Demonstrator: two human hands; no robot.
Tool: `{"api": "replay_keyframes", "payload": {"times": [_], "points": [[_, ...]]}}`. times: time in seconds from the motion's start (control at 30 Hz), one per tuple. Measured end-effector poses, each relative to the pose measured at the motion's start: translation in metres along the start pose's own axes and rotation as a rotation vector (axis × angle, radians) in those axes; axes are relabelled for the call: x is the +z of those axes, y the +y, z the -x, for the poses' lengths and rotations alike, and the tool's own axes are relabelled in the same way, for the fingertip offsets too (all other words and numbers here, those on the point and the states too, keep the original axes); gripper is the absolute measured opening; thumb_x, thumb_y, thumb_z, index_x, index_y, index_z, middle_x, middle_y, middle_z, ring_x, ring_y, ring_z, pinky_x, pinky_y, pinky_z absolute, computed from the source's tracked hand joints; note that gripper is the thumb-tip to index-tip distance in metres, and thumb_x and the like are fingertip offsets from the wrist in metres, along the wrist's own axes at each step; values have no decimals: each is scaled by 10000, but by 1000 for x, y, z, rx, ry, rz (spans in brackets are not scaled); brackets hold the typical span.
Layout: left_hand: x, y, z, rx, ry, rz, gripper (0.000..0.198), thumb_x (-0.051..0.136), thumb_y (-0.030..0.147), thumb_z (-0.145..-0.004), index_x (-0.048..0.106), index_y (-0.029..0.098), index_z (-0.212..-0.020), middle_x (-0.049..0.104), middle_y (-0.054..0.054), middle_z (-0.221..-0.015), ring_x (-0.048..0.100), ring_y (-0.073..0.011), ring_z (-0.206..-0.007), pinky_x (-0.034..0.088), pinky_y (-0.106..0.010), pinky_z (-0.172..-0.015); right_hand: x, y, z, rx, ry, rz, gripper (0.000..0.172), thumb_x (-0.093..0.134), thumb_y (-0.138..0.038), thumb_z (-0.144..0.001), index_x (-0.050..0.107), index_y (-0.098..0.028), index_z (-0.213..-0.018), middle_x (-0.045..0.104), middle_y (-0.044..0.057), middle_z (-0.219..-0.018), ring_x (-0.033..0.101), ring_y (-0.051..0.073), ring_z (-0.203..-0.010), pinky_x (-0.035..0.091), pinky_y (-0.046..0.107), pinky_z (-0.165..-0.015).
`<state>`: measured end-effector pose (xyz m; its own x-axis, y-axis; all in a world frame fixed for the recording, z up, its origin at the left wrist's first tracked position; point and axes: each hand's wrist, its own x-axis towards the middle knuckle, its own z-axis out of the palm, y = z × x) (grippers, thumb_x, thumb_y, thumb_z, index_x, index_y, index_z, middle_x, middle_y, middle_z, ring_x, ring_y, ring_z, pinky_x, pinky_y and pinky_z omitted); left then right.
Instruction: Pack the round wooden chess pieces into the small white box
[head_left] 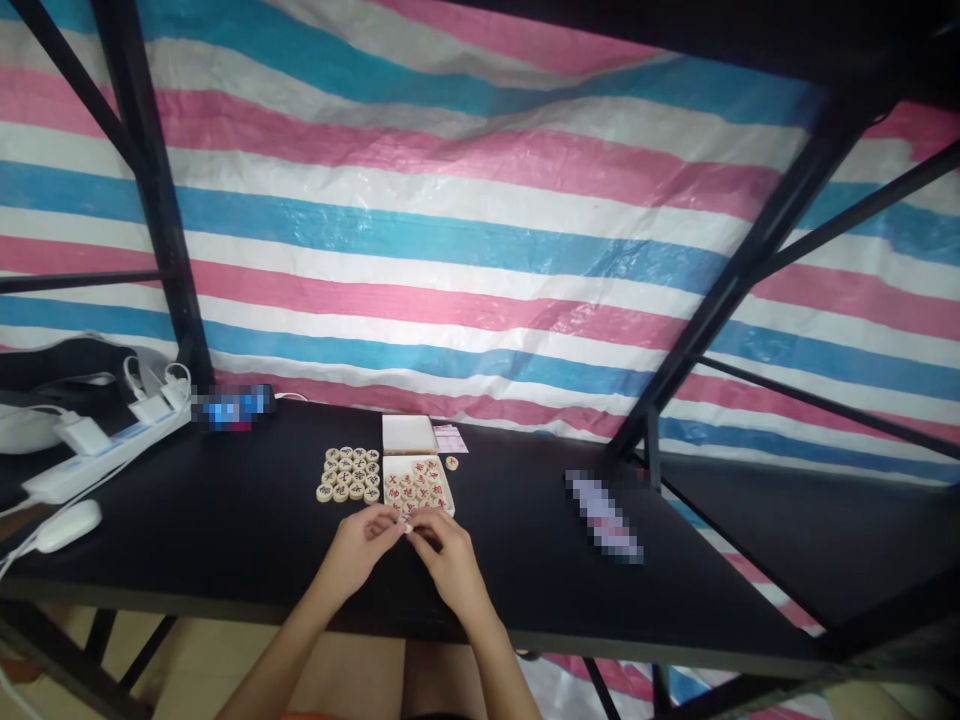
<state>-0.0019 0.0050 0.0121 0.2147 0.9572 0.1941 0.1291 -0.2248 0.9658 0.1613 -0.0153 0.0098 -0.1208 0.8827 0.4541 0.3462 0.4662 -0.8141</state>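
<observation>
My left hand [362,550] and my right hand [448,556] meet fingertip to fingertip on the black table [225,520], just in front of a small open box [418,486] holding round wooden game pieces with red marks. Both hands are pinched together on something small and pale that I cannot make out. A block of several round wooden pieces [349,474] with dark marks lies in rows left of the box. The box lid [409,433] lies behind the box, with one loose piece [451,463] and a pink-printed paper [450,439] beside it.
A white power strip [97,455] with plugged chargers and a white mouse-shaped device [69,525] sit at the table's left end. Black metal frame posts [161,220] rise at left and right. A pink, blue and white striped tarp [480,250] hangs behind.
</observation>
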Motion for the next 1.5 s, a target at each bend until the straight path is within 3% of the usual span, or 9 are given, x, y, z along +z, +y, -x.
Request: {"api": "replay_keyframes", "payload": {"times": [0.27, 0.47, 0.53, 0.63, 0.77, 0.9, 1.13, 1.37, 1.5], "points": [[0, -2, 0, 32, -49, 74, 172, 619, 308, -745, 630, 159, -829, 681, -42, -806, 645, -182, -766, 518, -306, -745, 1, 7, 2, 15, -9, -17, 134, 584, -193, -791, 661, -213, -898, 616, 66, -1109, 636, 135, -725, 533, 277, -732], [-1, -2, 1, 81, 31, -120, 172, 543, 286, -795, 642, 177, -883, 685, -53, -890, 626, -163, -706, 496, -268, -656, -3, -3, -4, -30, 5, 171, 169, 578, -190, -803, 635, -225, -958, 668, 35, -935, 607, 176, -821, 487, 282, -755], [-2, -3, 0, 121, 107, -222, 198, 508, 267, -807, 650, 194, -924, 667, -63, -997, 615, -162, -718, 483, -266, -630, -5, -4, -15, -41, 26, 248, 163, 575, -195, -815, 621, -216, -970, 660, 51, -958, 596, 191, -878, 470, 297, -792], [-1, -5, 0, 151, 166, -327, 244, 494, 245, -802, 662, 217, -976, 649, -68, -1076, 614, -202, -854, 501, -311, -719, -8, -2, -45, -78, -27, 399, 122, 575, -206, -831, 623, -209, -943, 656, 56, -938, 580, 204, -906, 443, 307, -818], [3, -10, 1, 180, 136, -447, 228, 508, 215, -793, 694, 224, -925, 653, -65, -1096, 575, -247, -1023, 449, -416, -933, -7, 6, -90, -66, -169, 670, 123, 560, -190, -846, 637, -188, -941, 660, 74, -927, 575, 207, -920, 415, 288, -798], [6, -11, 3, 191, 124, -522, 232, 507, 170, -795, 693, 222, -923, 632, -62, -1129, 552, -246, -1057, 432, -427, -966, -6, 17, -113, -95, -302, 731, 115, 568, -159, -825, 677, -191, -847, 684, 56, -827, 598, 190, -842, 401, 254, -757], [5, -11, 3, 196, 106, -535, 220, 511, 167, -799, 694, 224, -907, 614, -69, -1126, 556, -246, -1041, 443, -419, -951, -16, 28, -112, -132, -371, 794, 186, 514, -142, -850, 690, -197, -874, 689, 68, -952, 576, 192, -919, 381, 258, -802], [5, -12, 2, 192, 94, -537, 211, 506, 172, -805, 692, 224, -890, 607, -67, -1123, 565, -237, -1052, 444, -398, -955, -15, 28, -112, -89, -346, 812, 129, 549, -227, -842, 666, -173, -834, 675, 83, -848, 590, 197, -828, 383, 263, -720], [5, -10, 2, 177, 87, -531, 198, 510, 165, -802, 686, 219, -875, 604, -68, -1115, 559, -240, -1061, 436, -403, -960, -10, 32, -116, -68, -357, 769, 95, 580, -168, -805, 656, -184, -860, 675, 37, -799, 593, 156, -739, 377, 232, -675]]}}
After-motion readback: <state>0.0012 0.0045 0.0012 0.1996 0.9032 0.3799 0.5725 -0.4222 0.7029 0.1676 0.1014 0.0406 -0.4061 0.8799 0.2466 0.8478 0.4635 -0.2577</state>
